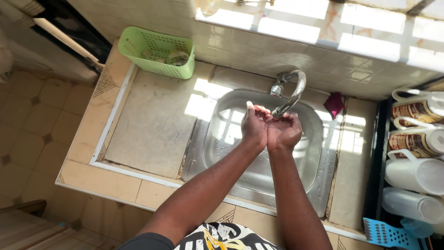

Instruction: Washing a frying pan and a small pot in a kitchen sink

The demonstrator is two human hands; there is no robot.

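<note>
While I stand by, both hands meet under the spout: that is the whole scene.
Left hand: the left hand point(254, 126) is held upright, fingers straight and close together, its palm pressed against the other hand; it grips nothing.
Right hand: the right hand point(283, 131) is cupped, fingers curled loosely upward, touching the left along its inner edge; it grips nothing either.
Tap: the curved shiny metal tap point(290, 92) rises at the far rim and arcs toward the near side, its long axis running far to near; its mouth ends just above the right hand, which is the nearer of the two.
Water: I cannot tell whether any is running.
Basin: the square stainless-steel sink point(217, 139) lies directly beneath the hands.
Table: the tiled table point(152, 125) stretches left of it.
Far left: a light green plastic perforated basket point(156, 53).
Far right: a small dark red cloth point(334, 104).
</note>
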